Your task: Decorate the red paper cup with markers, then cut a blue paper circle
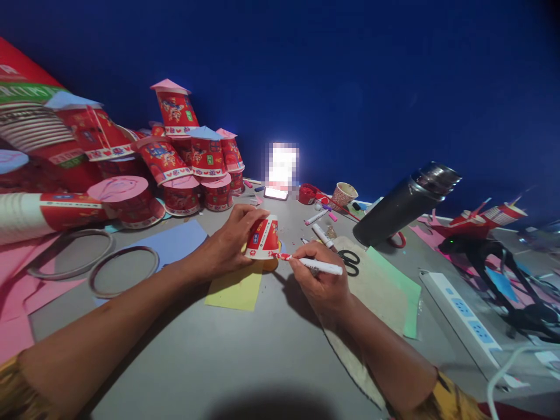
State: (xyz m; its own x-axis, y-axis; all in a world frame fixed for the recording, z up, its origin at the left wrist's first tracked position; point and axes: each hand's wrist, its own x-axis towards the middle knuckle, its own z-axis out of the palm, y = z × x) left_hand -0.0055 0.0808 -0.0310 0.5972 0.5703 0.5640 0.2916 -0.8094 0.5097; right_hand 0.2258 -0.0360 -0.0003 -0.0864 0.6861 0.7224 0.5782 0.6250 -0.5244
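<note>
My left hand (230, 242) is closed round an upside-down red and white paper cup (263, 238) that stands on a yellow sheet of paper (236, 287). My right hand (318, 280) grips a white marker (321, 266), its red tip touching the cup's rim on the right side. Both forearms reach in from the bottom of the view across the grey table (245, 350).
A heap of paper-capped red cups (184, 157) fills the back left, with two rings (123, 270) and blue paper (175, 240) nearby. Scissors (350, 261), loose markers (322, 235), a dark flask (405, 204), a lit phone (276, 193) and a power strip (464, 318) lie to the right.
</note>
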